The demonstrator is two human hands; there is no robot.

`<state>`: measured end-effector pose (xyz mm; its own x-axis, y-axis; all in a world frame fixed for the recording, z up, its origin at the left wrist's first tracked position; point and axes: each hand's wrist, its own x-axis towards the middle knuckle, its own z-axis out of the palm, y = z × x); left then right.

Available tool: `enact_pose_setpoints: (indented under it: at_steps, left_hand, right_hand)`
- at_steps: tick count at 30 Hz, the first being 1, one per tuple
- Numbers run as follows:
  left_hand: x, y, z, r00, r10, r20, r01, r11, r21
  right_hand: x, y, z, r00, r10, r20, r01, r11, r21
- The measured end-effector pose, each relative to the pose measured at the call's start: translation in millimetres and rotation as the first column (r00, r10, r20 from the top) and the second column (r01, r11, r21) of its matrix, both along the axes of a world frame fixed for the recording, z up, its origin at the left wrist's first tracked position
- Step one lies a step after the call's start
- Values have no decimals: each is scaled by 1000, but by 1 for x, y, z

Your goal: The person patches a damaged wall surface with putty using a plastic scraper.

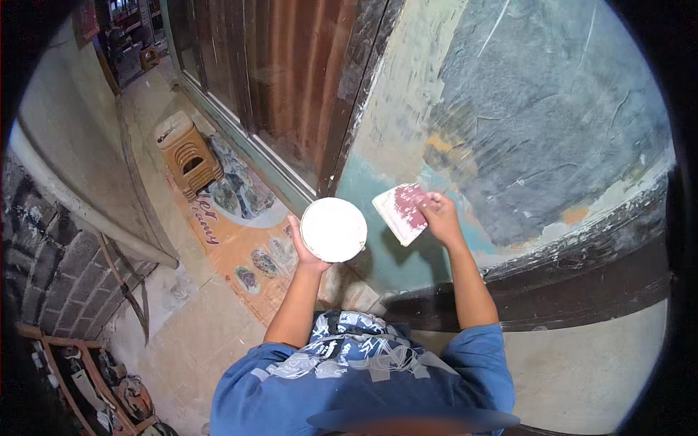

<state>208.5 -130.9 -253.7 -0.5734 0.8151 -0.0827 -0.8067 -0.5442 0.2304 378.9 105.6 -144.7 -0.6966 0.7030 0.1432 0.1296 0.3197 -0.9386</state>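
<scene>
My left hand [306,247] is closed around the side of a round white tub [334,229] in front of my chest. Its bright top is washed out, so I cannot tell white filling from a lid. To its right, my right hand [439,215] grips the edge of a flat, rectangular putty spreader [404,212]. Its face is dull red, with white paste smeared over the left part and along the edges. The spreader is apart from the tub and in front of the patchy wall [538,138], which shows grey, green and orange areas.
A brown-framed sliding door [283,80] adjoins the wall. Stacked brown plastic stools [190,160] stand on an orange printed sheet [218,243] on the tiled floor. At left are a pale pipe [87,192], a block wall [58,272] and a wooden rack [87,381] of items.
</scene>
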Motion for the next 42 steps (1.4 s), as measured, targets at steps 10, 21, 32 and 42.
enact_pose_setpoints:
  at_steps: [10, 21, 32, 42]
  left_hand:
    - [7, 4, 12, 1000, -24, 9, 24, 999, 31]
    - [4, 9, 10, 999, -7, 33, 7, 1000, 5]
    - [0, 7, 12, 999, -30, 31, 30, 1000, 1]
    - [-11, 11, -18, 999, -44, 28, 42, 998, 49]
  right_hand:
    - [-11, -15, -18, 978, 145, 149, -108, 967, -231]
    - [-2, 1, -9, 986, 139, 97, -83, 896, -437]
    - [16, 38, 25, 968, -249, -20, 238, 892, 384]
    - [12, 28, -23, 854, -489, 178, 47, 413, 910]
